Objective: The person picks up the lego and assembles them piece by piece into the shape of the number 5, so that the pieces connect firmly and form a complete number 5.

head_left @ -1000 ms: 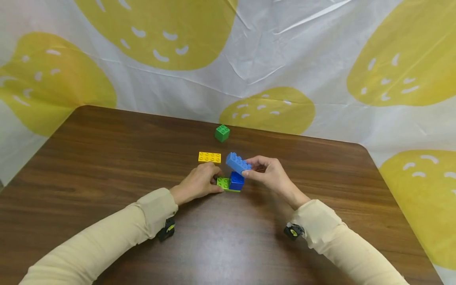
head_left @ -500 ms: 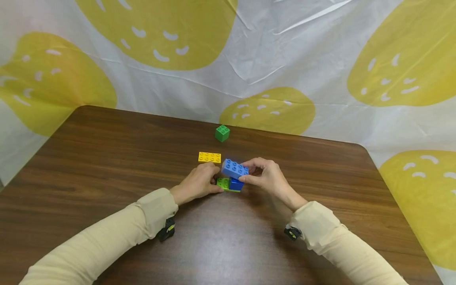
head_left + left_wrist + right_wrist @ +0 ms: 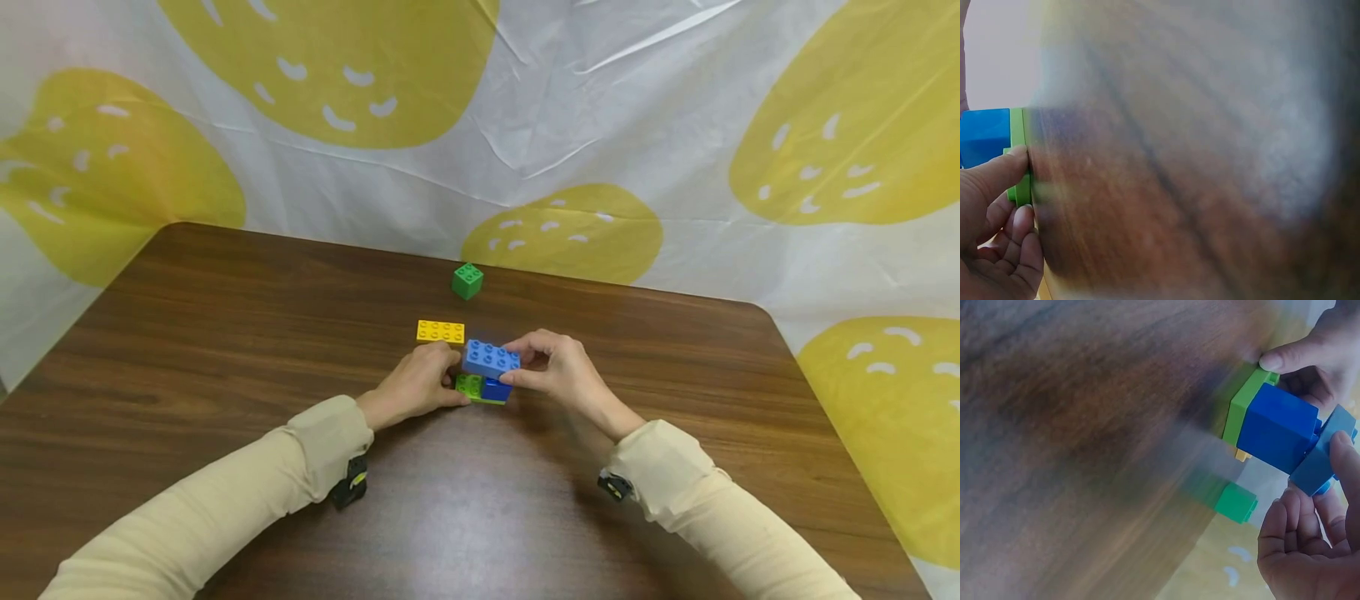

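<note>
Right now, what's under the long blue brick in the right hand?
Under the long blue brick sits a dark blue brick on a lime green plate held by the left hand. Whether the studs have seated is hidden.

A yellow brick [image 3: 441,332] and green cube [image 3: 467,280] lie on the brown table [image 3: 225,333].

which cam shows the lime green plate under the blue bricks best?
Right wrist: the lime green plate shows edge-on under the dark blue brick. Head shows its studded top; left wrist only a blurred sliver.
</note>
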